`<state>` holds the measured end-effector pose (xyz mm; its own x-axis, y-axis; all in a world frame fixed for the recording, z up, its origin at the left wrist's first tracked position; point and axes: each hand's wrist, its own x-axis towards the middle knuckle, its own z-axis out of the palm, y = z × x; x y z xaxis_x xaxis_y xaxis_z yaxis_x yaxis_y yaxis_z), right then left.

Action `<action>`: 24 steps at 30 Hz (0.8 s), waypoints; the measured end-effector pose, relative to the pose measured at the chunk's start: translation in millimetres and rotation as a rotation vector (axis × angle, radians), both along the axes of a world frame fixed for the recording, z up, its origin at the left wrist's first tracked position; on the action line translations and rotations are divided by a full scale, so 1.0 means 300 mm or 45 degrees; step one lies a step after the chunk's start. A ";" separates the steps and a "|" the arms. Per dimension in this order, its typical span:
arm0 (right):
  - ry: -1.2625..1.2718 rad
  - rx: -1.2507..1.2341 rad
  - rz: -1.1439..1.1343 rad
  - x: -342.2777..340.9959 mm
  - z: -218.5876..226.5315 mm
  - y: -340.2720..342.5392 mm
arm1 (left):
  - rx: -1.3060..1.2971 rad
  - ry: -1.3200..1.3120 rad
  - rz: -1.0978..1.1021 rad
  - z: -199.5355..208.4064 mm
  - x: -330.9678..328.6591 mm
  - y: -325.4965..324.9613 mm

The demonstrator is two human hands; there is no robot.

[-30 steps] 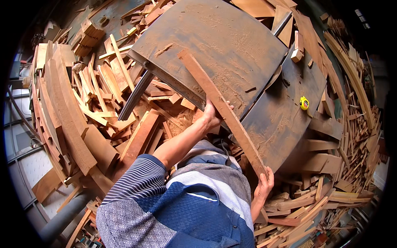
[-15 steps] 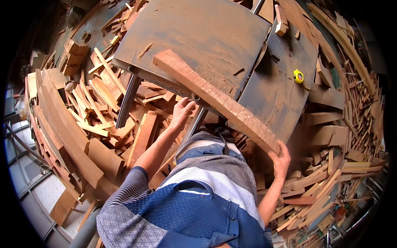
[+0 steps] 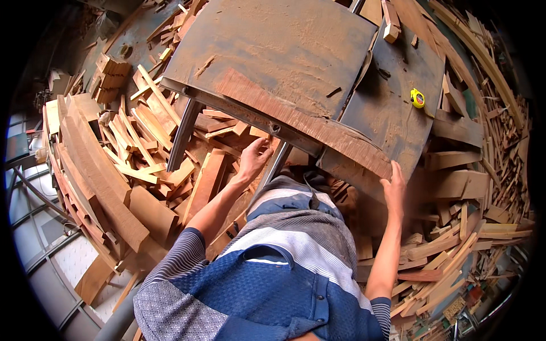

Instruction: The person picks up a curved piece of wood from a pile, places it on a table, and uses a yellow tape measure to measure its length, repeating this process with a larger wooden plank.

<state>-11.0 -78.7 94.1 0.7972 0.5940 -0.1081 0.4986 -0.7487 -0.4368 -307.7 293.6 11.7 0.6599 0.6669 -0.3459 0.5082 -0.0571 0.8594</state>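
A long curved wooden board (image 3: 307, 121) lies slantwise along the front of a dusty metal machine table (image 3: 273, 45), its right part reaching over the adjoining side plate. My right hand (image 3: 394, 187) is at the board's right end, fingers along the end and thumb on the near side. My left hand (image 3: 254, 162) hangs just in front of the table's near edge, close to a small round fitting there. Its fingers are loosely curled and apart, with nothing visible in them.
A yellow tape measure (image 3: 417, 98) and a small wood block (image 3: 391, 23) rest on the side plate. Offcuts (image 3: 151, 128) heap up below the table's left side, near stacked curved planks (image 3: 94, 165). More wood strips (image 3: 438, 267) pile up at the right.
The board has turned from a raised, tilted position to lying lower on the table. My right hand has moved up and slightly right with its end; my left hand has shifted only a little.
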 end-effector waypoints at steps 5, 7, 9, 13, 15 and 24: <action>0.074 -0.014 -0.121 -0.030 -0.130 -0.013 | 0.735 -0.036 -0.428 0.057 0.012 0.025; 0.088 -0.013 -0.107 -0.025 -0.131 -0.019 | 0.967 -0.084 -0.577 0.115 0.056 0.062; 0.117 -0.035 -0.104 -0.015 -0.132 -0.019 | 1.084 -0.072 -0.706 0.119 0.122 0.120; 0.151 -0.085 -0.118 0.003 -0.130 -0.007 | 1.254 0.027 -0.893 0.149 0.289 0.246; 0.143 -0.077 -0.132 0.001 -0.151 -0.012 | 1.298 0.026 -1.061 0.138 0.345 0.305; 0.180 -0.037 -0.285 -0.029 -0.162 0.017 | 1.237 0.002 -1.145 0.053 0.377 0.355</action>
<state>-19.8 -73.5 45.6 0.8842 0.3992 -0.2424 0.2544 -0.8469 -0.4669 -194.7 400.0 27.6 0.9995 -0.0249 0.0199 -0.0295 -0.9603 0.2774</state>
